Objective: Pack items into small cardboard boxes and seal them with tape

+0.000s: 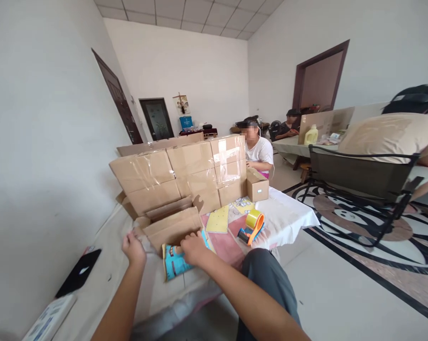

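Observation:
A small cardboard box (174, 220) stands with its flaps up on the cloth-covered table in front of me. At its left side, my left hand (133, 246) is closed with curled fingers at the edge of a flap; the fingertips are partly hidden. My right hand (195, 248) is closed on a blue packet (175, 266) with yellowish edges, at the near side of the box opening. The packet lies tilted, and my fingers cover part of it. What lies inside the box is hidden.
Behind the box rises a wall of taped cartons (195, 175), with a smaller carton (258, 187) at its right end. An orange tape dispenser (255, 225) lies to the right on the tablecloth (288, 208). A black flat object (80, 272) lies left. Several people sit beyond.

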The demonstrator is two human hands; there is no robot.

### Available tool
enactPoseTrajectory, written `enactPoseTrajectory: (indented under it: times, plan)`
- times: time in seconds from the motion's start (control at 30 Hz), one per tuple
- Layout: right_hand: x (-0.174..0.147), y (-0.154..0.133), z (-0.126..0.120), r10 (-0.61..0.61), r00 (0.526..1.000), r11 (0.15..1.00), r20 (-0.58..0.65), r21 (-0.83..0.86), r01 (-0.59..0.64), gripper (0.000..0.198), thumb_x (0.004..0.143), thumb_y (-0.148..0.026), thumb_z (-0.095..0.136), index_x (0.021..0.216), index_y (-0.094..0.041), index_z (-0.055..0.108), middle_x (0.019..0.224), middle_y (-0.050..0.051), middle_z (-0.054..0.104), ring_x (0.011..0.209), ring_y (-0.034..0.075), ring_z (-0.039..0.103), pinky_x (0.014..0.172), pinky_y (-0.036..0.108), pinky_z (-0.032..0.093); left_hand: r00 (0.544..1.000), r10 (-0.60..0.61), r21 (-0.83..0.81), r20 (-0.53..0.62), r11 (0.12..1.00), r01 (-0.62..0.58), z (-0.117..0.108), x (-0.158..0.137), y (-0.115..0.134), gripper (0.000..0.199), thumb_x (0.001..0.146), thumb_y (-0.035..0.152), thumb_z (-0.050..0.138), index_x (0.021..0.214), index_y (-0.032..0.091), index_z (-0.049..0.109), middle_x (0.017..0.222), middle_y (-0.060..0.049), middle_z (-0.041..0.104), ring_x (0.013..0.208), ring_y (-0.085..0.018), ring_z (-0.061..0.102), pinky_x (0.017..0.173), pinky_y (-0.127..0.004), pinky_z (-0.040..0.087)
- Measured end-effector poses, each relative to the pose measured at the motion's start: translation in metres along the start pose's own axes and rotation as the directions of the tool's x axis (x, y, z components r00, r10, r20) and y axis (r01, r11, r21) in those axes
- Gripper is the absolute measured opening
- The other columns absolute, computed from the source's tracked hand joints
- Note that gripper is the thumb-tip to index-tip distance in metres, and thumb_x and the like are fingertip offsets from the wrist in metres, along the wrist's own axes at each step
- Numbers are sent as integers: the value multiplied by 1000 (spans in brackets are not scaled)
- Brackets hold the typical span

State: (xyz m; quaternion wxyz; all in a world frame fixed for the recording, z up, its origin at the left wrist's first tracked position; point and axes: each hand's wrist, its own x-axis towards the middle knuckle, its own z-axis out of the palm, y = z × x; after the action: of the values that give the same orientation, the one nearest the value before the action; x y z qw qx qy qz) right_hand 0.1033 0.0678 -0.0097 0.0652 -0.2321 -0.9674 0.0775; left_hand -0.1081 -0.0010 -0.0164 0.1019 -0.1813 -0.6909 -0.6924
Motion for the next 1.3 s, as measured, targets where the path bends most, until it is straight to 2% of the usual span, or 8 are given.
enactPoseTrajectory:
  times: [0.13, 0.27, 0.47, 0.63, 0.87, 1.0, 1.17, 1.3]
  plan:
    - [-8, 5, -23, -222, 972, 953, -73, 197, 232, 17, 78, -11, 61, 92, -18, 67, 98, 6, 72, 93, 24, 66, 81, 33, 46, 985, 164, 56, 51, 984, -167, -28, 13, 21, 38, 91, 49, 37, 95, 16, 57, 96, -8, 67, 94, -21, 64, 85, -36, 51]
    - [-20, 23, -71, -367, 882, 658, -296, 588, 471, 6, 81, -19, 65, 77, -18, 60, 79, -3, 62, 79, 15, 60, 72, 24, 45, 898, 292, 116, 330, 931, -346, -36, 15, 39, 36, 81, 51, 58, 92, 19, 68, 105, -9, 71, 105, -24, 63, 101, -41, 46]
    - [-31, 51, -116, 361, 690, 232, -627, 777, 585, 33, 78, -47, 75, 76, -22, 54, 74, -4, 53, 70, 13, 52, 68, 26, 46, 643, 230, 313, 730, 725, -614, -43, 6, 54, 53, 71, 52, 76, 121, 38, 70, 159, -2, 41, 147, -39, 26, 117, -60, 21]
    - [-22, 70, -114, 422, 512, 413, -748, 661, 626, 23, 81, -42, 73, 81, -23, 60, 82, 0, 58, 79, 17, 54, 79, 31, 46, 520, 68, 358, 851, 649, -671, -51, -4, 56, 56, 65, 49, 83, 119, 36, 72, 164, -3, 32, 152, -45, 7, 115, -70, 11]
    - [-5, 50, -97, -147, 679, 837, -719, 275, 473, 15, 86, -11, 53, 75, -21, 58, 103, 6, 61, 104, 22, 54, 100, 38, 34, 717, 100, 205, 690, 923, -327, -32, -1, 37, 19, 68, 39, 83, 77, 24, 75, 143, -8, 58, 150, -35, 25, 125, -51, 12]
    - [-3, 26, -97, -217, 704, 901, -676, 139, 411, 25, 75, 2, 46, 77, -21, 56, 111, 6, 60, 113, 21, 52, 109, 40, 25, 864, -37, 159, 501, 986, -50, -22, 0, 25, 46, 78, 28, 74, 123, 23, 61, 136, -12, 59, 134, -29, 51, 114, -50, 40]
    - [-5, 11, -101, -332, 707, 903, -624, 5, 429, 25, 82, -1, 45, 78, -22, 58, 118, 6, 62, 117, 22, 51, 116, 43, 15, 802, -263, 91, 536, 963, 254, -29, 0, 34, 86, 77, 12, 73, 152, 23, 32, 116, -12, 68, 97, -21, 71, 83, -36, 60]
    - [4, 8, -86, -322, 866, 940, -382, -22, 340, 26, 80, -1, 47, 88, -20, 63, 108, 7, 67, 100, 21, 58, 102, 35, 31, 733, -327, 79, 597, 933, 352, -46, -9, 50, 88, 71, 10, 77, 150, 23, 41, 98, -8, 71, 81, -19, 72, 73, -33, 62]
